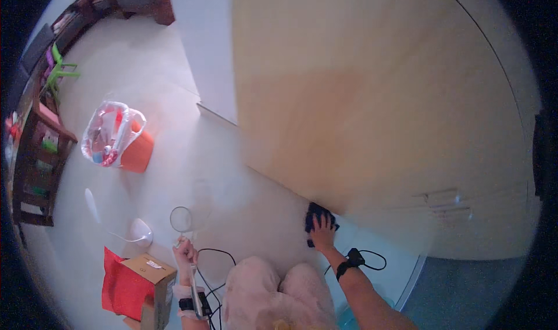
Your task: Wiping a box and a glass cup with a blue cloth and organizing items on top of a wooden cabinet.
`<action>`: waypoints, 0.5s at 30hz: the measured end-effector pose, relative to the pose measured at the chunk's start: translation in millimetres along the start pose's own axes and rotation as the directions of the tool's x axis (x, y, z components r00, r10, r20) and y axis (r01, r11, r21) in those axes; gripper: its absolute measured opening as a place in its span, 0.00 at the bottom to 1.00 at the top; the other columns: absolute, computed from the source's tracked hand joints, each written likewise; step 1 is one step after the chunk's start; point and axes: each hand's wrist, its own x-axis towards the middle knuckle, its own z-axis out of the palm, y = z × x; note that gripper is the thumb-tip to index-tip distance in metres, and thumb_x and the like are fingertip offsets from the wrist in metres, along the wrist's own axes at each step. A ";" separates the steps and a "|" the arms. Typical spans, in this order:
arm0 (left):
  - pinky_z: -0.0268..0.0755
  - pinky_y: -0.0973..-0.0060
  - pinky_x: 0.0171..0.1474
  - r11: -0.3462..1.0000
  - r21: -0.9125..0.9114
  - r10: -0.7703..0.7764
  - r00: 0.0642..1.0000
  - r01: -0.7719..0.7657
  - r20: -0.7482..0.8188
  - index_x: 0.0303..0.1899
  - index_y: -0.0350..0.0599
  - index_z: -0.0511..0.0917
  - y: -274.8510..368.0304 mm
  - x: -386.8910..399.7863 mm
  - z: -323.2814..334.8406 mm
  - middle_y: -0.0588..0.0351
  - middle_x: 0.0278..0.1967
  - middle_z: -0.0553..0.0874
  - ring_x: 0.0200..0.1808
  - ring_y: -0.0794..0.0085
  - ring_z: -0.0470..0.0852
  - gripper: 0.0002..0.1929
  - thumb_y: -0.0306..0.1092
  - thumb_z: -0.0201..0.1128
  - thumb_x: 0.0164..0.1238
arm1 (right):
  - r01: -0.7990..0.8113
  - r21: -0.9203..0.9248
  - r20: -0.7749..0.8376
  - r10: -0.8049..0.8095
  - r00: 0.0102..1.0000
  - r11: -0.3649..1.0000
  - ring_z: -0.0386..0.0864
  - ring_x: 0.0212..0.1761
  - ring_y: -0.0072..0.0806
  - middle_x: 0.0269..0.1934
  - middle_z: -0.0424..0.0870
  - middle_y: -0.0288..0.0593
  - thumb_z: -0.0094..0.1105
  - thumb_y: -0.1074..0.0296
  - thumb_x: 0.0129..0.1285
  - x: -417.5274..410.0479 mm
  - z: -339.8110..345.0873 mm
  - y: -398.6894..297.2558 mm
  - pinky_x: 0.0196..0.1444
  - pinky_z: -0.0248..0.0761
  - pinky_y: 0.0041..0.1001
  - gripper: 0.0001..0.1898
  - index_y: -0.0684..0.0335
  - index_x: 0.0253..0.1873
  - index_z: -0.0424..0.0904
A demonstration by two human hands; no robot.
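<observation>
My left hand is closed around the grip of a long-handled tool. A thin round hoop stands out beyond the fist, and a pale metallic shaft runs back along the forearm; I cannot tell exactly what tool it is. With fingers spread, my right hand presses on a bunched dark cloth. The cloth lies on the floor against the lower edge of a large tan door-like panel. Both wrists wear black straps with cables.
An orange bin with a plastic liner stands at the left. Nearer me are an open cardboard box with a red flap and a white corded device. Black cables trail beside my knees. Dark wooden furniture lines the far left.
</observation>
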 end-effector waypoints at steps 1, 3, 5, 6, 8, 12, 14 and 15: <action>0.50 0.82 0.08 0.999 0.036 0.007 0.999 -0.008 0.032 0.39 0.50 0.69 -3.7 1.8 -6.8 0.68 0.12 0.60 0.07 0.82 0.54 0.04 0.32 0.56 0.68 | -0.087 0.001 -0.059 0.087 0.994 0.996 0.48 0.73 0.53 0.72 0.51 0.53 0.57 0.56 0.60 -13.1 11.2 23.7 0.62 0.53 0.62 0.36 0.52 0.72 0.54; 0.48 0.83 0.08 0.998 0.068 -0.015 1.000 0.017 -0.023 0.41 0.50 0.68 -2.5 -11.2 -6.1 0.69 0.12 0.59 0.07 0.84 0.54 0.05 0.33 0.56 0.67 | -0.234 0.028 -0.067 0.236 0.970 0.972 0.48 0.73 0.54 0.72 0.49 0.56 0.55 0.57 0.61 -43.9 21.6 51.4 0.60 0.53 0.64 0.37 0.55 0.73 0.51; 0.48 0.83 0.08 0.991 0.132 -0.011 1.000 0.010 0.004 0.40 0.50 0.68 2.3 -24.8 1.6 0.69 0.12 0.59 0.07 0.84 0.53 0.05 0.33 0.56 0.67 | -0.339 0.070 -0.089 0.344 0.935 0.938 0.48 0.73 0.54 0.72 0.49 0.56 0.55 0.57 0.62 -73.4 38.0 88.5 0.60 0.54 0.64 0.37 0.55 0.73 0.49; 0.48 0.83 0.08 0.984 0.178 0.012 1.000 -0.015 0.021 0.40 0.50 0.68 1.2 -26.4 3.7 0.69 0.12 0.59 0.07 0.84 0.53 0.05 0.32 0.56 0.68 | -0.416 0.107 -0.118 0.427 0.897 0.903 0.48 0.73 0.54 0.72 0.48 0.55 0.55 0.57 0.62 -87.3 47.4 109.4 0.59 0.55 0.65 0.38 0.54 0.74 0.47; 0.48 0.84 0.07 0.992 0.127 0.012 0.997 -0.021 0.072 0.39 0.49 0.68 -5.2 -28.4 1.5 0.69 0.11 0.59 0.07 0.84 0.53 0.05 0.33 0.56 0.68 | -0.509 0.075 -0.136 0.514 0.847 0.858 0.47 0.73 0.55 0.73 0.46 0.55 0.54 0.57 0.63 -109.2 67.0 145.5 0.59 0.57 0.65 0.39 0.52 0.75 0.42; 0.46 0.84 0.07 0.984 0.158 0.069 0.991 -0.087 0.115 0.34 0.49 0.68 2.7 -34.1 -8.9 0.69 0.10 0.58 0.06 0.84 0.52 0.04 0.33 0.54 0.69 | -0.761 0.176 0.160 0.745 0.648 0.624 0.45 0.73 0.56 0.73 0.42 0.57 0.53 0.59 0.64 -152.8 90.8 165.7 0.62 0.57 0.60 0.40 0.52 0.75 0.39; 0.47 0.84 0.07 1.000 -0.011 -0.016 0.986 0.018 0.166 0.32 0.49 0.69 -29.4 -24.4 1.6 0.69 0.10 0.58 0.06 0.84 0.53 0.06 0.31 0.53 0.70 | -0.752 0.019 0.076 0.749 0.658 0.659 0.47 0.72 0.56 0.71 0.46 0.59 0.56 0.58 0.62 -204.3 101.2 212.6 0.64 0.57 0.55 0.41 0.54 0.75 0.40; 0.47 0.84 0.07 1.000 -0.015 -0.024 0.984 0.027 0.175 0.32 0.49 0.69 -34.4 -24.9 7.4 0.69 0.10 0.58 0.06 0.84 0.53 0.06 0.31 0.53 0.70 | -0.809 0.075 0.132 0.798 0.588 0.583 0.48 0.72 0.57 0.70 0.49 0.60 0.58 0.58 0.60 -223.9 102.7 219.6 0.65 0.57 0.54 0.41 0.55 0.74 0.44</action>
